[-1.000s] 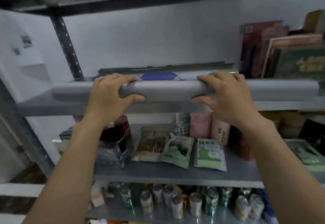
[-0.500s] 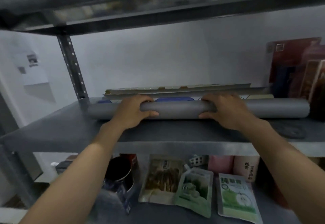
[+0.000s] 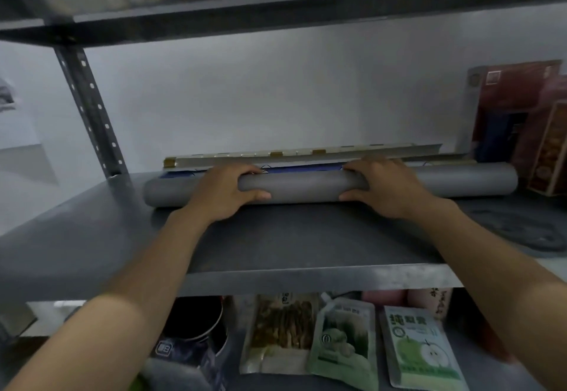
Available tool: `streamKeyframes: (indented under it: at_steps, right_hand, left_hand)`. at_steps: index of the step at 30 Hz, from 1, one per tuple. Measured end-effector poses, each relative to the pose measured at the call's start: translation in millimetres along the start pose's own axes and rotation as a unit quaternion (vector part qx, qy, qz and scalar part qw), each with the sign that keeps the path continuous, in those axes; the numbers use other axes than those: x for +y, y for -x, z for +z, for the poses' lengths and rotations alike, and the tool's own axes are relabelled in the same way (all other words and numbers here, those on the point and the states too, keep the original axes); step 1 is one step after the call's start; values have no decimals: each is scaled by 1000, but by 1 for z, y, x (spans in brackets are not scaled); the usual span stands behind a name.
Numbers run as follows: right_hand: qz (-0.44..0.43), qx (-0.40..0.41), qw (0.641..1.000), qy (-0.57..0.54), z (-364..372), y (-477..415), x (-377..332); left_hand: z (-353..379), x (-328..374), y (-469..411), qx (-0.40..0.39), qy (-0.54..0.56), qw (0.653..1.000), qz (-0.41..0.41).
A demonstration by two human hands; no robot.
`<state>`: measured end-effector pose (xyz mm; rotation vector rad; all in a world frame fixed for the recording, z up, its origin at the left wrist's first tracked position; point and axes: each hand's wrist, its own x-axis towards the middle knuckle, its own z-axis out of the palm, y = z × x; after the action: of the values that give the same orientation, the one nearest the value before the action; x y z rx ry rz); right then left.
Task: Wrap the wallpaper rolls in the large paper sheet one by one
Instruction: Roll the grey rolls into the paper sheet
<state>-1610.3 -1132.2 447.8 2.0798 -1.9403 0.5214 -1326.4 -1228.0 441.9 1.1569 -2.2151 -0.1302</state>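
A long grey roll (image 3: 306, 186) lies across the grey metal shelf (image 3: 291, 237), near its back. My left hand (image 3: 227, 191) grips the roll left of its middle, fingers over the top and thumb in front. My right hand (image 3: 386, 188) grips it right of the middle the same way. Just behind the roll lies a flat blue-patterned sheet (image 3: 300, 169), mostly hidden, and a long pale roll or folded sheet with tape patches (image 3: 306, 154) against the wall.
Red and brown boxes (image 3: 518, 120) stand at the shelf's right end. A perforated upright post (image 3: 89, 108) rises at the back left. A dark flat mat (image 3: 527, 231) lies on the right. Snack pouches (image 3: 343, 338) and a dark tin (image 3: 193, 326) fill the shelf below.
The roll, held up in front of the shelf edge a second ago, has gone onto the shelf and toward the back. Both hands kept their hold on it.
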Motion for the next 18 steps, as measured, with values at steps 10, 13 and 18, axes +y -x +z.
streamKeyframes:
  at_steps: [10,13,18]
  right_hand:
    - [-14,8,1000,-11,5,2,-8]
    - [-9,24,999,-43,5,5,-12]
    - [4,55,990,-128,0,16,-18]
  left_hand:
    - [5,1,0,1,-6,1000,27]
    - [4,6,3,0,8,1000,29]
    - [-6,25,19,39,51,998,21]
